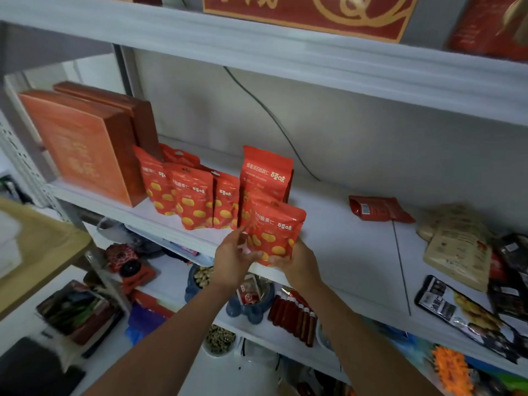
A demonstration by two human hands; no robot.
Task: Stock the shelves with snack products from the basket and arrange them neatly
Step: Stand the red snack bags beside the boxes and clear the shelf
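Red snack pouch (275, 228) is at the front edge of the middle shelf (343, 238), upright, label facing out, its btm about level w/ the shelf lip. Can't tell if it's resting on the board yet.

Right hand (297, 264) has the grip: fingers curled round the pouch's lower right corner, taking the weight from below. Left hand (233, 258) isn't clamping anything. Its fingers are fairly straight along the pouch's left edge w/ the thumb near the btm corner, prob. steadying it so it stands square.

It's held just in front of a taller pouch (265, 172) of the same brand, and right of a row of matching pouches (194, 195) that stand shoulder to shoulder beside two orange gift boxes (83, 144). So the aim looks like extending that row, same product together, faces forward.

One dark red pouch (380, 208) lies flat further right, well apart from the row, and prob. needs standing up later. Beige bags (457, 247) are piled at the far right. Basket not in view.

Next, I'd guess: set the pouch down, flatten its base so it won't tip, and line it up w/ the others.
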